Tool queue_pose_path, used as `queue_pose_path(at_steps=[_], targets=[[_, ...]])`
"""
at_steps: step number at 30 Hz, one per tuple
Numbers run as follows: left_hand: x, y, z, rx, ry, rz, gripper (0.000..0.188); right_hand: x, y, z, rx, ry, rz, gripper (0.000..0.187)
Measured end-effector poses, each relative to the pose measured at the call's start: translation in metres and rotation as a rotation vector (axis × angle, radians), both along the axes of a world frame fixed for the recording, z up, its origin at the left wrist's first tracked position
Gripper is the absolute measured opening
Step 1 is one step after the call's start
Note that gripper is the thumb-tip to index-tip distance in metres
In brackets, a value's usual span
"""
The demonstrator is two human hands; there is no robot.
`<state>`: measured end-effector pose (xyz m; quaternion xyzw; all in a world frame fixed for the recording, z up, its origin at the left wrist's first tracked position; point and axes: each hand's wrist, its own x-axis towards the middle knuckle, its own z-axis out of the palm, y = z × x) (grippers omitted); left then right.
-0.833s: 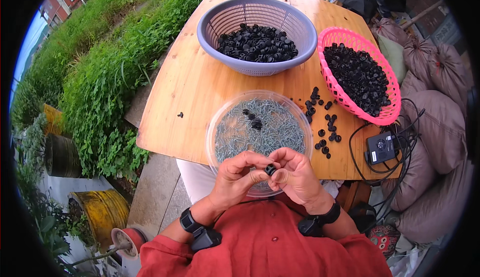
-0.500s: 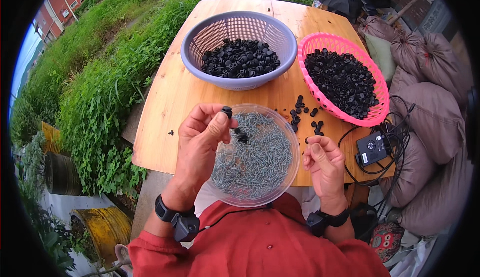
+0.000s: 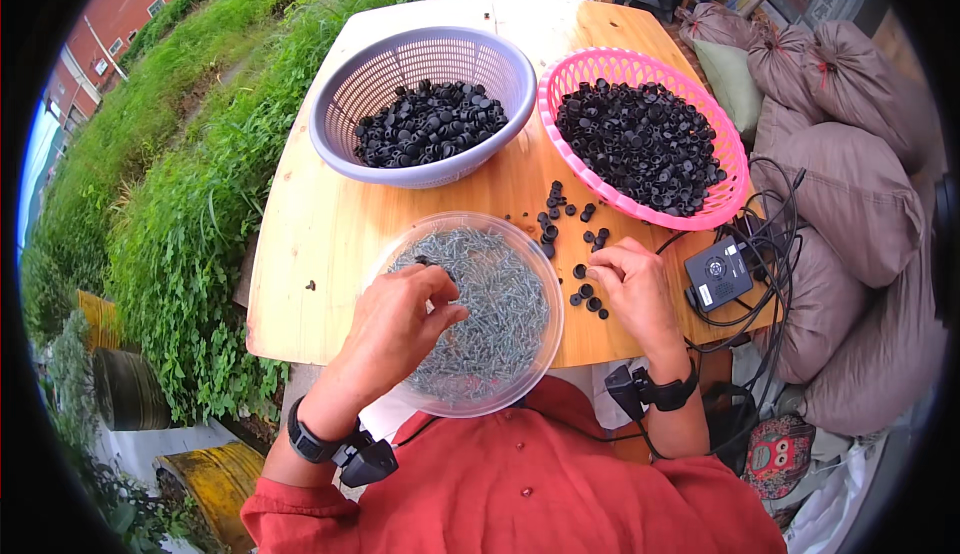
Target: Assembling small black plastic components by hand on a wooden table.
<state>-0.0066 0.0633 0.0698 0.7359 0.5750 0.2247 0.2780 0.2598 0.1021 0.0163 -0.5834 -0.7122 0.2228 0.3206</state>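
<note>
Over the clear round bowl (image 3: 552, 329) full of small screws (image 3: 490, 304), my left hand (image 3: 405, 319) is turned palm down with its fingers curled in. A black cap (image 3: 424, 260) shows at its fingers; the rest of what it holds is hidden. To the right of the bowl, my right hand (image 3: 637, 289) reaches down with thumb and forefinger drawn together beside a small round black cap (image 3: 580, 271). Whether that cap is gripped or only touched, I cannot tell. Several loose black caps (image 3: 594, 304) lie on the table around those fingertips.
A grey-purple basket (image 3: 330, 129) and a pink basket (image 3: 735, 169), both holding many black parts, stand farther back on the wooden table (image 3: 290, 254). A black box-shaped device (image 3: 718, 276) with tangled cables lies at the right edge. Stuffed sacks (image 3: 850, 204) crowd the right side.
My left hand has turned from fingers up, showing a black cap, to palm down over the screws. My right hand has reached forward among the loose caps. The whole view has shifted a little.
</note>
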Motion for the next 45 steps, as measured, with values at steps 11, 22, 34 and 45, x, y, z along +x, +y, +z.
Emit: queue_pose_path(at_steps=[11, 22, 34, 45], targets=[[0.009, -0.041, -0.060, 0.142, 0.231, 0.104, 0.012, -0.006, -0.022, 0.010, -0.029, -0.183, 0.173, 0.020], [0.009, -0.041, -0.058, 0.196, 0.181, 0.190, 0.010, -0.018, -0.023, 0.007, 0.084, 0.162, 0.140, 0.018], [-0.003, -0.045, -0.064, 0.257, -0.104, 0.301, 0.005, -0.048, -0.044, 0.002, -0.438, 0.929, 0.356, 0.020], [-0.007, -0.042, -0.051, -0.302, -1.257, 0.400, 0.006, -0.085, -0.047, -0.001, -0.584, 0.998, 0.431, 0.018]])
